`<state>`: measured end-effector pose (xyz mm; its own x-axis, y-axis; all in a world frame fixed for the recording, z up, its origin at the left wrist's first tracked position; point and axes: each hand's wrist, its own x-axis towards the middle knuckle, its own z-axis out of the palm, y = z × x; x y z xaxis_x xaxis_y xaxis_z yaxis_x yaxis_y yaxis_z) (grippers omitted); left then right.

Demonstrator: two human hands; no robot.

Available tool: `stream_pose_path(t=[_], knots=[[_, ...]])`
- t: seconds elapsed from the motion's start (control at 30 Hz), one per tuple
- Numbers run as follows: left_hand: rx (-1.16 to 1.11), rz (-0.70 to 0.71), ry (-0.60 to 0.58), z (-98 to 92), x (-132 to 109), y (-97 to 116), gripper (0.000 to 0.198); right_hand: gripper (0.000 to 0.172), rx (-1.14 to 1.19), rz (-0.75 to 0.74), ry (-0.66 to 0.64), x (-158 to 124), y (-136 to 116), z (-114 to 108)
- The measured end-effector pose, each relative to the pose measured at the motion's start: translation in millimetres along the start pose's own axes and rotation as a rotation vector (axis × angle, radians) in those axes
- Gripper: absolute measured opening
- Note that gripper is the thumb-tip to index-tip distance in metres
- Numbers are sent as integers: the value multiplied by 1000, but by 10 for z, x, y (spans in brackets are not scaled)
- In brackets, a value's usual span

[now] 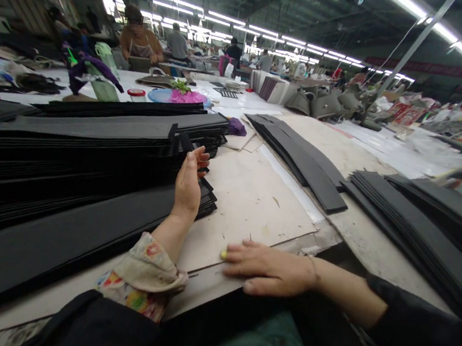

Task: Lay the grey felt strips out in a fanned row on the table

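My left hand point(189, 181) reaches to the end of a tall stack of long black strips point(89, 141) on the left, fingers curled against the ends of the upper strips. My right hand point(266, 269) lies flat, fingers stretched out, on the pale cardboard sheet point(253, 199) near the table's front edge. A small yellow thing shows at its fingertips; I cannot make out what it is. One wide black strip point(53, 240) lies lowest, running toward me on the left.
More black strips lie in fanned rows at the middle point(301, 160) and at the right point(429, 229). Grey bags point(327, 103), a pink bundle point(185, 96) and clutter stand farther back. Other people point(140, 40) work at distant tables.
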<state>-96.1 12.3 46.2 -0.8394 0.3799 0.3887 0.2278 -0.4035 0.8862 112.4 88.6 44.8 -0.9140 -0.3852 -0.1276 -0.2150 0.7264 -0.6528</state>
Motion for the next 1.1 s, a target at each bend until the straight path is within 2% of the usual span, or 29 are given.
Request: stream_pose_path(t=[0.03,0.07,0.13,0.2,0.23,0.3,0.37,0.47,0.57,0.67,0.77,0.9,1.0,1.07,1.1], knots=[[-3,-3,-1,5,-6,4,47,43,109,-29,-34,-42,-84,-24],[-5,-3,-4,9,-12,8,47,42,185,-27,-6,-61,-129,-78],[-5,2,-12,14,-23,10,47,43,188,52,214,-18,-89,-258],[-2,7,-12,11,-27,7,46,50,17,153,465,122,90,-478],[1,7,-10,8,-26,3,46,54,-84,191,518,220,209,-580],[8,6,-6,-3,-17,-8,46,60,-258,272,533,446,459,-727],[18,10,-6,-16,-3,-20,46,62,-372,361,511,679,679,-776],[34,14,-6,-33,14,-33,47,62,-428,442,433,946,903,-699],[46,15,-6,-46,23,-45,46,62,-453,373,314,1017,980,-577],[50,21,-12,-56,25,-61,47,63,-469,256,232,857,892,-467],[46,18,-13,-56,21,-77,47,64,-448,157,163,525,634,-277],[59,10,-27,-32,0,-80,47,67,-383,54,89,38,149,192],[71,6,-39,-11,-26,-74,47,59,-344,-4,17,-228,-121,481],[74,8,-45,-4,-42,-72,48,50,-369,-23,51,-389,-185,447],[74,11,-50,-3,-48,-72,48,47,-404,1,144,-487,-183,334]])
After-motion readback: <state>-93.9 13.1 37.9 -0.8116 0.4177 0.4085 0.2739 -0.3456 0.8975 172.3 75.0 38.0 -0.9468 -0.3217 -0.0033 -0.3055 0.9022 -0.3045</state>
